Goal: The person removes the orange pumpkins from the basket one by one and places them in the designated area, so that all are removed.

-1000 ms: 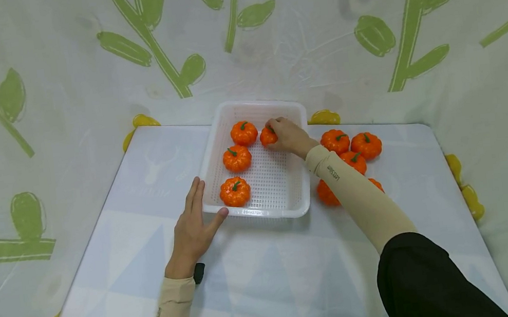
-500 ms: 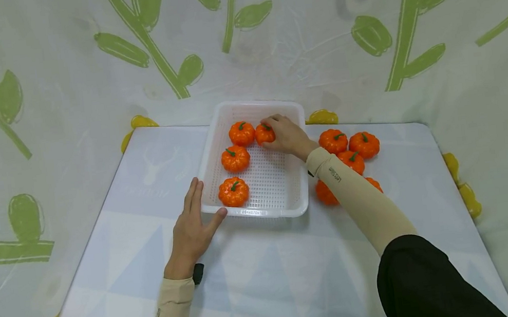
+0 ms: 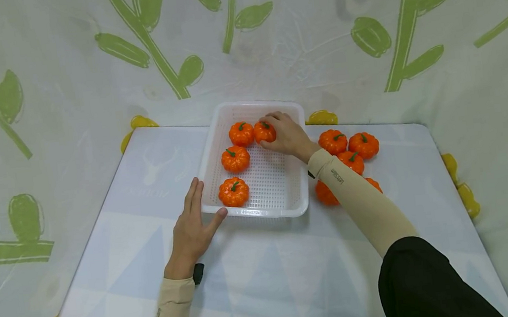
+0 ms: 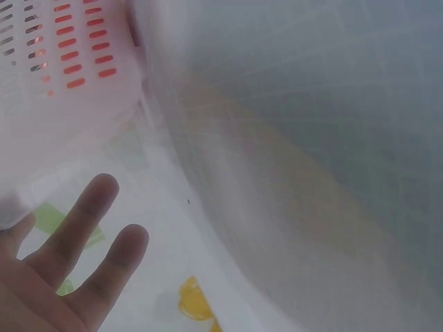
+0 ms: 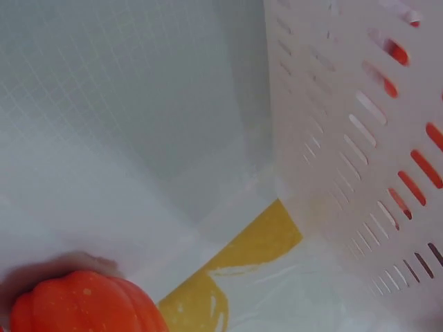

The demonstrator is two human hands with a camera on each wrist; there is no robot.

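Observation:
In the head view a white plastic basket (image 3: 283,211) holds several small orange toy pumpkins with green stems. My right hand (image 3: 286,135) reaches over its right side and grips one pumpkin (image 3: 264,132) near the back, beside another pumpkin (image 3: 241,134). Two more lie along the left side, a middle pumpkin (image 3: 235,159) and a front pumpkin (image 3: 234,192). At the front left corner, my left hand (image 3: 191,235) has its fingers straight along the outside and its thumb at the front rim. The left wrist view shows extended fingers (image 4: 118,256) below the slotted basket wall (image 4: 69,117).
Right of the basket, several pumpkins (image 3: 333,142) lie grouped on the pale patterned tablecloth (image 3: 266,271), partly hidden by my right sleeve (image 3: 360,196). A leaf-patterned curtain (image 3: 305,29) hangs close behind the table. The right wrist view shows a pumpkin (image 5: 86,304) outside the basket wall (image 5: 325,180).
My right hand has moved slightly left with its pumpkin, bringing it close beside the back left pumpkin. My left hand has stayed at the basket's corner.

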